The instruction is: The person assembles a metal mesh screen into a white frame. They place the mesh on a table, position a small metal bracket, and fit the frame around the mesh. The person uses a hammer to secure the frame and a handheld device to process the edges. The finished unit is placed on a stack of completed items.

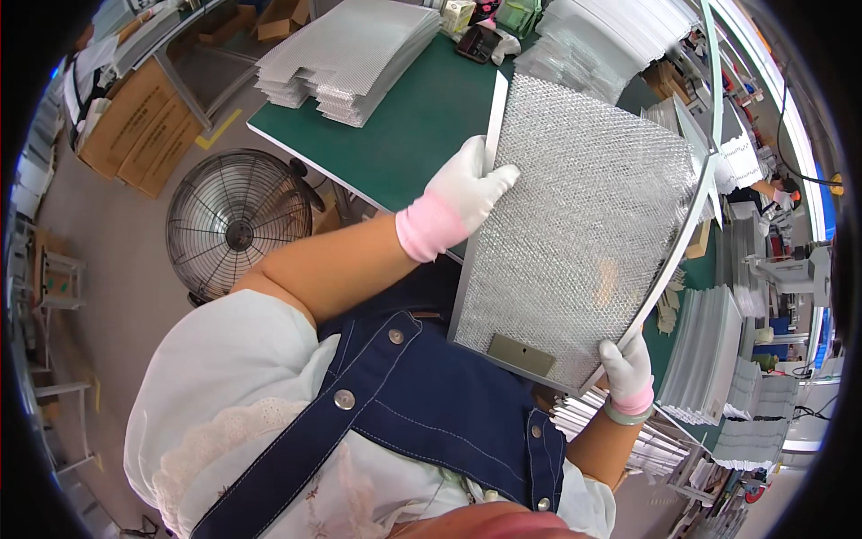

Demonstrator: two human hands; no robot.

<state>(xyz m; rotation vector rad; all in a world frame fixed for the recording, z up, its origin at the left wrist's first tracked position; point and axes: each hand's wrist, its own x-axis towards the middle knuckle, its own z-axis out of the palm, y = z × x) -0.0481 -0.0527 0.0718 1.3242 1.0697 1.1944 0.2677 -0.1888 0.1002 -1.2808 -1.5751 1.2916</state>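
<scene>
A metal mesh filter panel, silver with metal edging on its left, near and right sides, is held tilted in front of my body. No edging shows along its far side. A small dull rectangular plate lies at its near edge. My left hand, in a white glove with a pink cuff, grips the left edge, thumb over the mesh. Low on the right edge, my right hand, gloved alike, is closed with its thumb on the front; its other fingers are mostly hidden behind.
A green table bears a stack of notched mesh sheets and, farther right, silver sheets. More stacked panels stand at right. A black floor fan is left, near cardboard boxes. A co-worker's hand shows far right.
</scene>
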